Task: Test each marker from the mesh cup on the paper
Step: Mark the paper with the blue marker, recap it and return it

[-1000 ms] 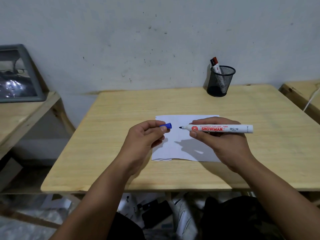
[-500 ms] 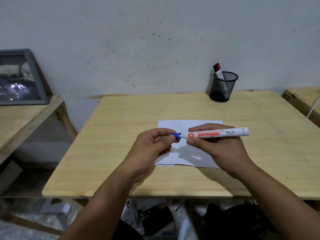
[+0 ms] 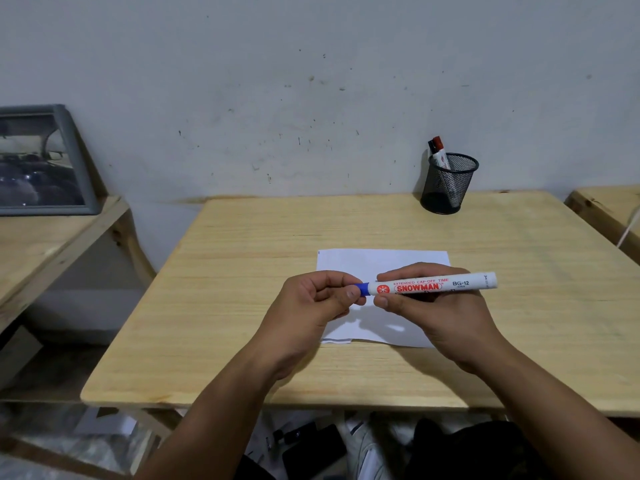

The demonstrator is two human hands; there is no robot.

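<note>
A white marker (image 3: 436, 285) with red lettering lies level above the white paper (image 3: 381, 263), gripped around its barrel by my right hand (image 3: 433, 313). Its blue cap (image 3: 363, 289) sits on the tip at the marker's left end, pinched between thumb and fingers of my left hand (image 3: 311, 306). The paper rests on the light wooden table (image 3: 242, 271), partly hidden under both hands. At the table's back right stands a black mesh cup (image 3: 448, 183) with two markers (image 3: 438, 152) sticking out, one red-capped and one black-capped.
A grey-framed picture (image 3: 41, 161) leans on the wall on a wooden shelf (image 3: 45, 251) to the left. Another wooden surface (image 3: 606, 209) with a white cord is at the far right. Clutter lies on the floor under the table's near edge.
One second ago the blue cap was off and apart from the bare tip. My hands have come together and the cap now sits on the marker's tip.
</note>
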